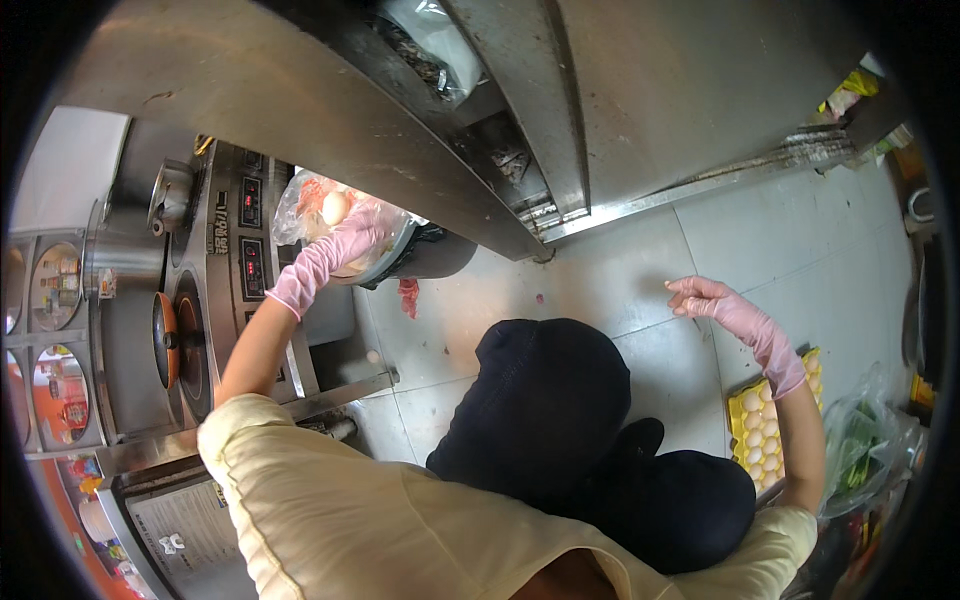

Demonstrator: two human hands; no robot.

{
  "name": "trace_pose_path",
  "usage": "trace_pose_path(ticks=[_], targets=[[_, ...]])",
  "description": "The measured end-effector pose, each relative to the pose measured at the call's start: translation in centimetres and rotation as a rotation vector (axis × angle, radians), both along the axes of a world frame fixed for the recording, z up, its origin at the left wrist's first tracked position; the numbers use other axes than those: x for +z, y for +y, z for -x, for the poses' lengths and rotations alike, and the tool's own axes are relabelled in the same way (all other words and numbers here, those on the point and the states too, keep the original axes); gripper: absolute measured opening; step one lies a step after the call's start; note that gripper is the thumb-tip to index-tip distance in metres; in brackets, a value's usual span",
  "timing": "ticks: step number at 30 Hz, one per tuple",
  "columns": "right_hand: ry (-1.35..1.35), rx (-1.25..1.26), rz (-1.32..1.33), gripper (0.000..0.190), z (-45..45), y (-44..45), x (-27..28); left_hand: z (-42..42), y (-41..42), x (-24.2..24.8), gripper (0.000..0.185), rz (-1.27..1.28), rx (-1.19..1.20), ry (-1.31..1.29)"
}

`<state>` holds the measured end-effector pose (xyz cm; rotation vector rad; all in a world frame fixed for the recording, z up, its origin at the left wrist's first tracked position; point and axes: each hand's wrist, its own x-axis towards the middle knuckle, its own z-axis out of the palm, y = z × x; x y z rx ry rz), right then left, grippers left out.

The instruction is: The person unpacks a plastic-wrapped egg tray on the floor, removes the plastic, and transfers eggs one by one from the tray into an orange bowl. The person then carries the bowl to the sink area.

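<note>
My left hand (360, 232), in a thin pink glove, reaches over a grey waste bin (405, 244) lined with a dark bag. Beside its fingers lie an egg or eggshell (335, 208) and a clear plastic bag (289, 214) with orange-red scraps. Glare and the steel edge obscure the fingertips; whether they grip anything is unclear. My right hand (701, 296), gloved alike, hangs above the tiled floor with its fingers loosely bent and no object visible in it. Nearest to it, partly behind my forearm, is a yellow tray (737, 420) of several eggs (752, 421).
Steel counters (450, 172) rise ahead. At left are a cooktop with lit displays (251, 259), an orange pan (161, 341) and a steel pot (172, 195). A red scrap (408, 296) lies on the floor near the bin. A clear bag of greens (862, 450) is at right.
</note>
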<state>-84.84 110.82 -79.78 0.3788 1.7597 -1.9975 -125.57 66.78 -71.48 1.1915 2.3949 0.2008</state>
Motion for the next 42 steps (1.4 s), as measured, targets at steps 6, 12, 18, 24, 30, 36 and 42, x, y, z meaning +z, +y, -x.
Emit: trace_pose_path(ticks=[6,12,18,24,30,36,42], targets=[[0.017,-0.034,-0.091,0.041,-0.4,1.3,-0.9,-1.4,3.0,1.8,0.036,0.382,-0.197,0.001],[0.020,-0.088,-0.120,0.045,-1.3,3.4,-2.4,-3.5,6.9,5.0,0.037,0.630,-0.218,-0.105],[0.004,-0.246,-0.220,0.046,-6.2,8.0,-5.4,-4.3,6.8,8.2,0.037,0.716,-0.067,-0.217],[-0.173,-0.577,-0.505,0.040,-16.6,15.7,-10.7,-3.7,5.1,10.8,0.058,0.625,0.377,-0.076],[-0.740,-0.995,-1.282,0.049,-37.6,17.3,-13.3,-11.5,5.4,13.5,0.071,0.698,-0.072,0.679],[-1.401,-1.305,-1.172,0.063,-50.0,7.8,-14.3,-16.5,13.5,8.8,0.026,0.316,0.231,-0.382],[-1.445,-1.040,-1.355,0.065,-49.5,7.2,-17.3,-19.7,22.1,0.6,0.025,0.316,-0.006,-0.687]])
